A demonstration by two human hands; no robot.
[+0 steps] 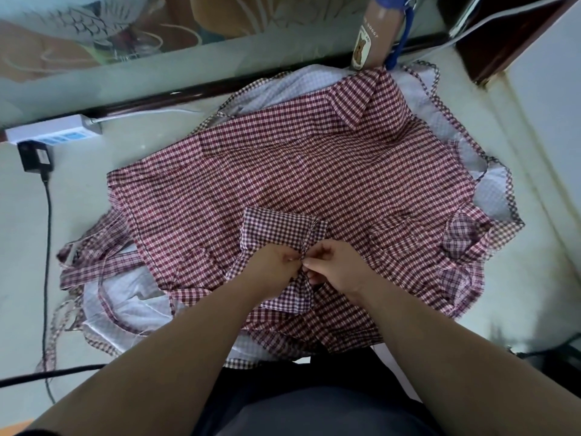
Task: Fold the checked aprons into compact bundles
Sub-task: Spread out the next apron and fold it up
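Pale tabletop (78,215) carries spread checked aprons (314,171). Left hand (276,259) and right hand (333,262) meet, both pinching a strap (300,289) of the folded bundle (276,228), which lies just beyond their fingers. Power strip (53,133) sits far beyond the left hand.

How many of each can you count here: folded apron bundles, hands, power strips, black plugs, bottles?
folded apron bundle: 1
hands: 2 (left hand, right hand)
white power strip: 1
black plug: 1
brown bottle: 1
Total: 6
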